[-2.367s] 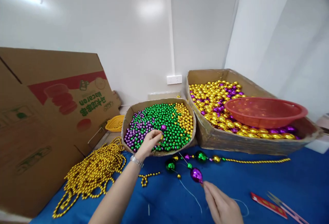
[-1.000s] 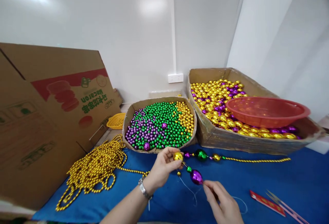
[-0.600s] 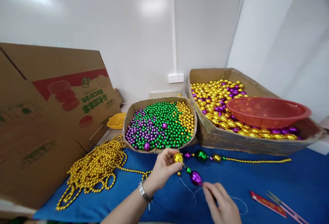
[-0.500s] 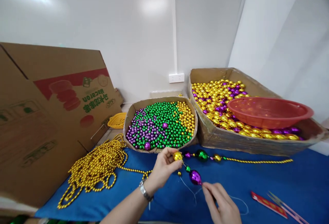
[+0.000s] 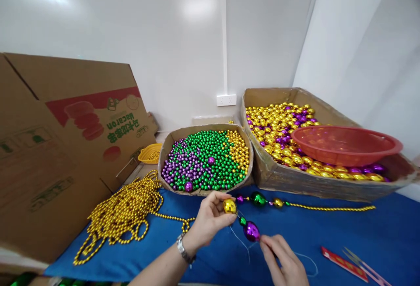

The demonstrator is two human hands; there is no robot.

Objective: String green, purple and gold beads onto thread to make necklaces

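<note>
Gold bead (image 5: 229, 206) is pinched near the box (image 5: 172, 138) of multicoloured beads (image 5: 203, 159).

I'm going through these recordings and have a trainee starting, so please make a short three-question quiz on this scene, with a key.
1. Multiple choice: What does the left hand hold between thumb and fingers?
a) a green bead
b) a gold bead
c) a yellow basket

2. True or false: The red basket lies over the beads in the larger open box, the one on the right of the picture.

3. Fill in the blank: The large bead nearest the fingertips of the right hand is ____ in colour.

Key:
1. b
2. True
3. purple
</note>
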